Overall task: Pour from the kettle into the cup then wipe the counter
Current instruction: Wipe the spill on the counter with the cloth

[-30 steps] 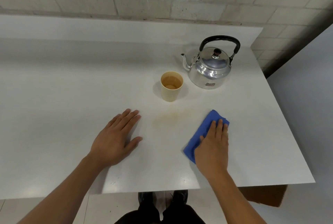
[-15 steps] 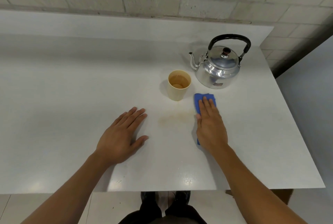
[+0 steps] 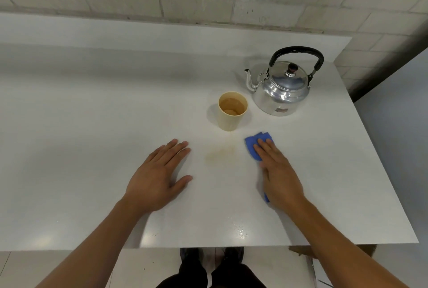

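The cup (image 3: 232, 110) stands on the white worktop (image 3: 92, 125), holding brownish liquid. The kettle (image 3: 281, 87) sits just right of the cup and behind it, spout towards the cup. In front of the cup lies a faint tan stain (image 3: 218, 154). Right of the stain, the right hand (image 3: 276, 173) presses flat, fingers extended, on a blue cloth (image 3: 254, 145). Left of the stain, the left hand (image 3: 159, 180) rests flat and open, holding nothing
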Tool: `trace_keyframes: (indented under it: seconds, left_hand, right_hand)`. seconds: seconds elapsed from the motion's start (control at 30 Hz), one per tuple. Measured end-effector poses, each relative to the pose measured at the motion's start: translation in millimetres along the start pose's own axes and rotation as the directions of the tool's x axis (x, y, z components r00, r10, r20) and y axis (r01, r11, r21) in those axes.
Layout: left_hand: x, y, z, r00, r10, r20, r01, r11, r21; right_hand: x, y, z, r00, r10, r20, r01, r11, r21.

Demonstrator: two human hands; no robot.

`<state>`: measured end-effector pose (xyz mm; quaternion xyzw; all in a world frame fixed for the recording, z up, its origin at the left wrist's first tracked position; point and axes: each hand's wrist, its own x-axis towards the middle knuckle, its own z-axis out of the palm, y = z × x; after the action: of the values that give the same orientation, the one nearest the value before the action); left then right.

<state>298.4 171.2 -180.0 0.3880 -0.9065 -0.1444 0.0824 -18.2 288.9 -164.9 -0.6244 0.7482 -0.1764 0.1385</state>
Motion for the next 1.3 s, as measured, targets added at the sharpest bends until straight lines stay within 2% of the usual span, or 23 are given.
trace_keyframes:
  seconds: [0.1, 0.2, 0.33, 0.4, 0.5, 0.57, 0.7, 0.87, 1.07, 1.13, 1.23, 1.3]
  left_hand:
    - [-0.8, 1.2, -0.8, 1.0, -0.005, -0.004, 0.005, 1.0, -0.011]
    - [-0.6, 2.5, -1.9, 1.0, -0.003, -0.015, 0.003, 0.999, -0.033]
    - [-0.4, 2.1, -2.4, 1.0, 0.0, -0.01, 0.0, 1.0, -0.026]
    - [-0.6, 1.7, -2.8, 1.0, -0.004, -0.002, 0.004, 1.0, -0.017]
    - [-0.3, 2.1, -3.1, 1.0, 0.003, -0.007, -0.003, 1.0, -0.022]
    - [-0.1, 2.4, -4.0, 1.0, 0.004, -0.007, -0.004, 1.0, -0.022]
    - [0.4, 3.1, -5.6, 1.0, 0.006, -0.011, -0.006, 0.999, -0.032]
    - [-0.6, -0.5, -4.3, 1.0, 0.015, 0.025, -0.013, 0.999, -0.049]
    - [-1.5, -5.3, -6.1, 0.995, 0.044, 0.089, -0.038, 0.997, -0.064]
    - [-4.5, -7.9, -8.5, 0.996, 0.043, 0.082, -0.035, 0.995, -0.098]
    - [-13.3, -14.5, -14.9, 0.998, 0.03, 0.049, -0.025, 0.995, -0.099]
    - [-18.4, -21.2, -20.5, 1.0, -0.005, 0.031, 0.008, 0.997, -0.074]
  right_hand:
    - [6.1, -42.4, 26.4, 0.995, -0.101, 0.003, 0.101, 0.995, -0.015]
    - [-8.0, -77.1, 46.9, 0.961, -0.268, 0.066, 0.267, 0.964, 0.017]
    - [-33.1, -63.9, 36.3, 0.898, -0.413, 0.151, 0.398, 0.91, 0.117]
    - [-35.4, -42.1, 19.9, 0.908, -0.394, 0.14, 0.379, 0.917, 0.124]
    - [-22.1, -19.6, 5.1, 0.957, -0.276, 0.087, 0.266, 0.958, 0.105]
    - [-6.0, -24.2, 7.6, 0.972, -0.226, 0.06, 0.223, 0.973, 0.055]
    - [25.9, -55.4, 29.6, 0.967, -0.245, 0.062, 0.246, 0.969, -0.01]
    - [29.0, -84.9, 50.7, 0.924, -0.369, 0.102, 0.374, 0.927, -0.037]
    - [-14.7, -67.0, 30.0, 0.804, -0.546, 0.234, 0.523, 0.838, 0.158]
    - [-22.5, -44.5, 12.6, 0.829, -0.517, 0.216, 0.492, 0.856, 0.159]
    - [-16.7, -13.4, -3.5, 0.928, -0.354, 0.117, 0.337, 0.93, 0.144]
    - [-4.5, -8.5, -2.6, 0.965, -0.248, 0.089, 0.238, 0.965, 0.108]
